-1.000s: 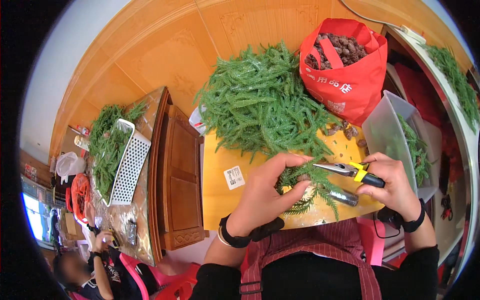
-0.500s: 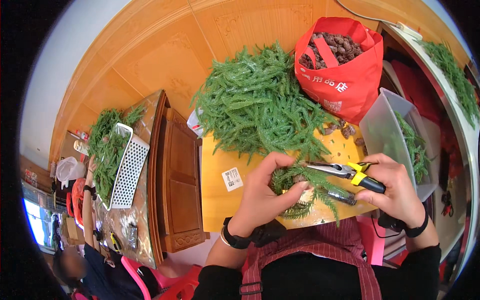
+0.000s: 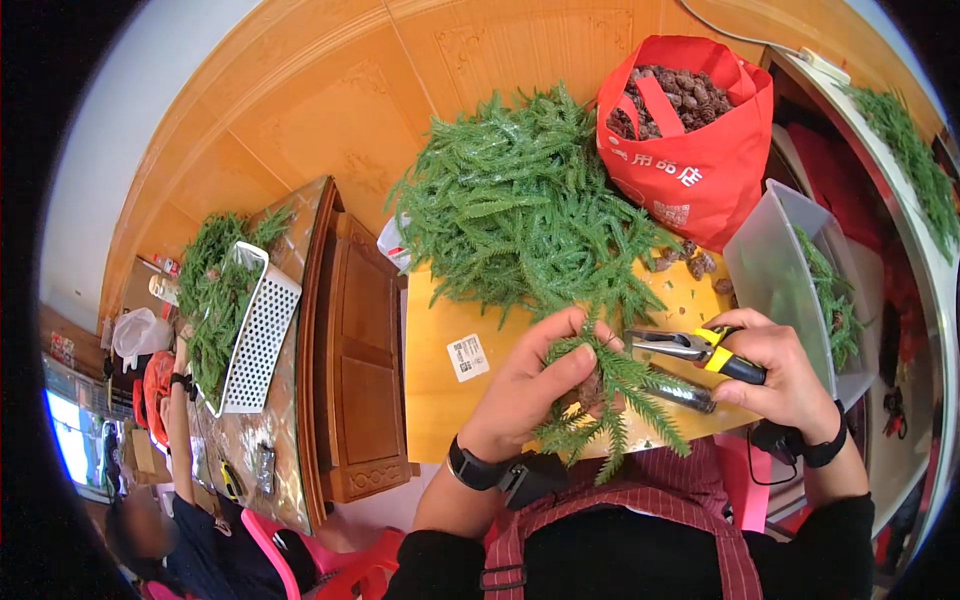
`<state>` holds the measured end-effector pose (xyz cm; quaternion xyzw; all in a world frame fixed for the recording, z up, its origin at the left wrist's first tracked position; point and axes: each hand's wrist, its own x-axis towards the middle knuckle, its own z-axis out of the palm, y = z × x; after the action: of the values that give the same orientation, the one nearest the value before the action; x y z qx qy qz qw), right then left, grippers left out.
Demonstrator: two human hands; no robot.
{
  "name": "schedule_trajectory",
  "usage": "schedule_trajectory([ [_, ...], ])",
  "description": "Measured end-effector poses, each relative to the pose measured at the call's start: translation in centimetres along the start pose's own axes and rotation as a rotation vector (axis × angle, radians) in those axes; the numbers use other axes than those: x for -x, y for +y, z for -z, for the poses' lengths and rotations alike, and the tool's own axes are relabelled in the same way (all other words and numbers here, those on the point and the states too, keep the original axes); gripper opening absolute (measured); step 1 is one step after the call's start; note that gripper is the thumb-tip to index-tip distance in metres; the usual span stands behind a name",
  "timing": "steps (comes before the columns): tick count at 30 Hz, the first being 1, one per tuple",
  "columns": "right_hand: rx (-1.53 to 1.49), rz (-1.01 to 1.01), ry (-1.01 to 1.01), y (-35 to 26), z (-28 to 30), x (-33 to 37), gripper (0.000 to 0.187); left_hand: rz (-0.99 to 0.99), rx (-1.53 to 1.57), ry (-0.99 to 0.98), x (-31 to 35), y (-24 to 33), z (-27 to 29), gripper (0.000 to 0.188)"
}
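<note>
The person's left hand (image 3: 540,385) pinches a green sprig (image 3: 640,385), with a brown pine cone (image 3: 590,388) among its needles, over the near edge of the yellow tabletop (image 3: 435,320). The right hand (image 3: 785,370), above the tabletop's near right part, is wrapped round pliers (image 3: 705,350) (black-and-yellow handles, the tips slightly parted), which point toward the sprig, just beside the left fingers. A dark, shiny cylinder (image 3: 685,391) lies on the tabletop beneath the pliers. A heap of green sprigs (image 3: 530,200) covers the tabletop's far part, and a red bag (image 3: 690,180) full of pine cones stands by its far right corner. Loose cones (image 3: 697,262) lie toward the tabletop's right edge, near a translucent bin (image 3: 770,265) beyond that edge. A white label (image 3: 466,357) sits toward the tabletop's left edge.
</note>
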<state>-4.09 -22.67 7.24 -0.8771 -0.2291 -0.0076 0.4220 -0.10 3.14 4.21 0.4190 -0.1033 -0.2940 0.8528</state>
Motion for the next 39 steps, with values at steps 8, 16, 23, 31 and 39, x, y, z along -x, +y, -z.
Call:
schedule_trajectory([
  [8, -0.065, 0.025, 0.001, 0.3, -0.7, -0.4, 0.043, 0.081, -0.070, 0.006, 0.2, 0.3, -0.7, 0.018],
  [16, -0.011, 0.028, -0.032, 1.0, -0.7, -0.4, 0.039, 0.136, -0.071, -0.157, 0.2, 0.3, 0.7, 0.021],
  [23, 0.091, 0.017, 0.086, -0.3, -0.7, -0.2, 0.039, -0.327, -0.655, 0.097, -0.6, -0.5, 0.4, 0.016],
  [31, 0.033, -0.132, 0.016, -0.5, -0.8, 0.2, 0.035, -0.538, -0.995, 0.270, -0.4, -1.9, 0.7, 0.018],
  [39, -0.029, -0.054, 0.022, 0.9, -1.6, 0.5, 0.037, 0.031, -0.216, 0.053, -0.3, 0.0, -0.4, 0.014],
])
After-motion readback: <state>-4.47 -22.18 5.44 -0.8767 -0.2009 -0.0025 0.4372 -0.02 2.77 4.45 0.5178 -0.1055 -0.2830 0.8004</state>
